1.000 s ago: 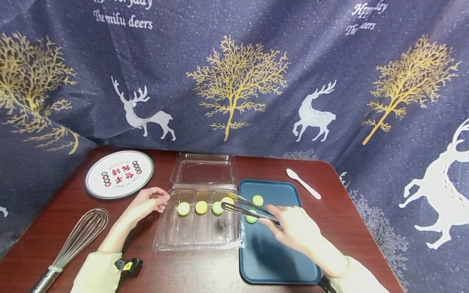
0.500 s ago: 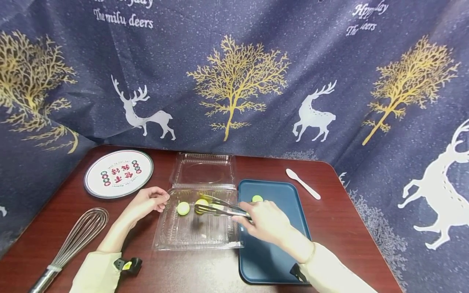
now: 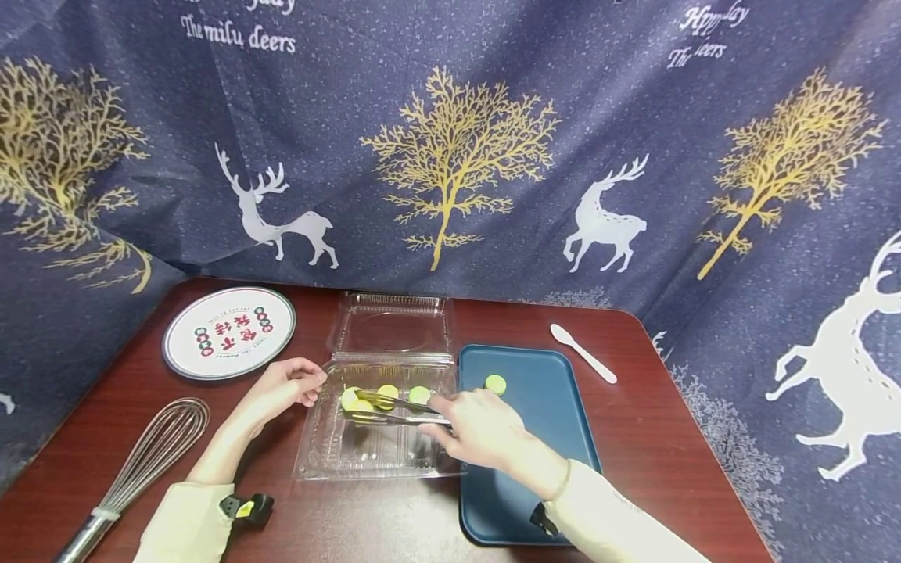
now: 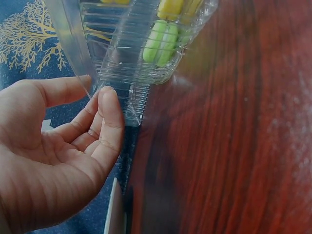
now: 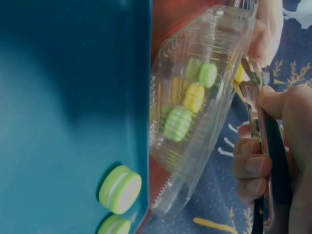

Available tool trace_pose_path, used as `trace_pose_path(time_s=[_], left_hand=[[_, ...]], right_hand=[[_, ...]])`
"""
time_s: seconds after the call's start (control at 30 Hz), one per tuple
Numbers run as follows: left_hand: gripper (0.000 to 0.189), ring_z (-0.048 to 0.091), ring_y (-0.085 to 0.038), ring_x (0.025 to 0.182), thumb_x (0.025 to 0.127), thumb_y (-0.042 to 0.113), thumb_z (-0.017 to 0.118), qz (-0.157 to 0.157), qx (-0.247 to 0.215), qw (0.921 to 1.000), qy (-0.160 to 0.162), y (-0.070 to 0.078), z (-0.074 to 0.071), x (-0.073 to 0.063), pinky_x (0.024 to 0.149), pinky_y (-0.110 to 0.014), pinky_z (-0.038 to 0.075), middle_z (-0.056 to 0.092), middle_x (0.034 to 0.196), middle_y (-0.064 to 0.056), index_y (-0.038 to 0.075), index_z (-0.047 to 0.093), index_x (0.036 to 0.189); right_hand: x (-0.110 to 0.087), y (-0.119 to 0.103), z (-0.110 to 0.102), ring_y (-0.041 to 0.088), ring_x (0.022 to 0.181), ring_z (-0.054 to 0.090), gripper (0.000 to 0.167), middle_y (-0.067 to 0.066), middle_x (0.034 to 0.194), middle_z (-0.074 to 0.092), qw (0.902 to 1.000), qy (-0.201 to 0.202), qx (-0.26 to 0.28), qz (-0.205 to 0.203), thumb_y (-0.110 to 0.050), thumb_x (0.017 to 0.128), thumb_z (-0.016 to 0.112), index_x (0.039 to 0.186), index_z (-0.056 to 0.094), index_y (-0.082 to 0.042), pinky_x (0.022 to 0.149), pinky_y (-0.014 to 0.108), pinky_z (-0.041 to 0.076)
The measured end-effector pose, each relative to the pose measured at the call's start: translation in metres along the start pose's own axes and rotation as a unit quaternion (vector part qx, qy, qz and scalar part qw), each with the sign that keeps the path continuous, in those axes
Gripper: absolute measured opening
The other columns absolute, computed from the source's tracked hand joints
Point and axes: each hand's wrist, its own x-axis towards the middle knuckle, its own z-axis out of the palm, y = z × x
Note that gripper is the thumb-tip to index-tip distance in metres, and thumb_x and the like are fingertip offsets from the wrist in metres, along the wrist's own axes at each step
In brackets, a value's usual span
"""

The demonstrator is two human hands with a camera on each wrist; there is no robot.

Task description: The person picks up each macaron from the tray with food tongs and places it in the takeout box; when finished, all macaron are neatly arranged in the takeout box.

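Note:
A clear plastic clamshell container (image 3: 380,457) lies open on the dark wooden table, with green and yellow macarons (image 3: 419,395) in a row at its far side. My right hand (image 3: 450,418) grips metal tongs (image 3: 394,410) that reach left over the container. Their tips close on a yellow macaron (image 3: 363,407) beside the leftmost green one (image 3: 348,397). In the right wrist view the tongs (image 5: 253,105) run above the container (image 5: 195,161). My left hand (image 3: 303,387) pinches the container's left rim (image 4: 90,90) between thumb and fingers (image 4: 109,105).
A teal tray (image 3: 549,438) lies right of the container with a green macaron (image 3: 496,384) on it; a second (image 5: 114,225) shows in the right wrist view. A white spoon (image 3: 583,353), a printed round plate (image 3: 228,334) and a whisk (image 3: 144,461) lie around.
My right hand has moved left from the tray's edge across the container, carrying the yellow macaron in the tongs toward the left end of the row. The left hand has stayed put.

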Motion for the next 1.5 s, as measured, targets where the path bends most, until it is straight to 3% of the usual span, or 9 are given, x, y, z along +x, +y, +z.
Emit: trace_pose_path(time_s=[0.4, 0.8, 1.03, 1.5], left_hand=[[0.025, 0.062, -0.016, 0.072, 0.098, 0.012, 0.061, 0.005, -0.002, 1.0000, -0.004, 0.003, 0.000, -0.001, 0.067, -0.028, 0.056, 0.066, 0.085, -0.007, -0.012, 0.058, 0.107], [0.026, 0.063, -0.015, 0.073, 0.098, 0.011, 0.061, 0.001, -0.006, 1.0000, -0.004, 0.003, 0.000, -0.001, 0.067, -0.029, 0.056, 0.067, 0.088, -0.009, -0.013, 0.058, 0.108], [0.026, 0.062, -0.016, 0.073, 0.098, 0.011, 0.061, -0.002, -0.004, 1.0000, -0.003, 0.004, 0.000, -0.001, 0.068, -0.029, 0.056, 0.066, 0.087, -0.009, -0.013, 0.058, 0.109], [0.027, 0.063, -0.016, 0.072, 0.098, 0.012, 0.061, -0.007, -0.004, 1.0000, -0.002, 0.002, 0.000, 0.000, 0.068, -0.030, 0.057, 0.066, 0.086, -0.009, -0.012, 0.058, 0.109]], right_hand=[[0.005, -0.006, 0.011, 0.005, 0.040, 0.036, 0.033, -0.012, 0.050, 0.036, 0.9995, -0.027, -0.008, -0.014, -0.051, 0.097, 0.060, 0.083, 0.058, -0.021, 0.041, 0.026, 0.036], [0.010, -0.014, 0.016, 0.012, 0.043, 0.047, 0.036, -0.012, 0.055, 0.045, 0.9980, -0.060, -0.015, -0.010, -0.055, 0.096, 0.057, 0.080, 0.058, -0.024, 0.038, 0.027, 0.035], [0.011, -0.015, 0.021, 0.015, 0.046, 0.054, 0.036, -0.009, 0.058, 0.051, 0.9978, -0.048, -0.038, -0.024, -0.057, 0.096, 0.056, 0.084, 0.061, -0.023, 0.042, 0.032, 0.044], [0.011, -0.015, 0.025, 0.012, 0.047, 0.052, 0.035, -0.010, 0.056, 0.048, 0.9978, -0.049, -0.031, -0.031, -0.054, 0.096, 0.059, 0.085, 0.063, -0.021, 0.043, 0.032, 0.045]])
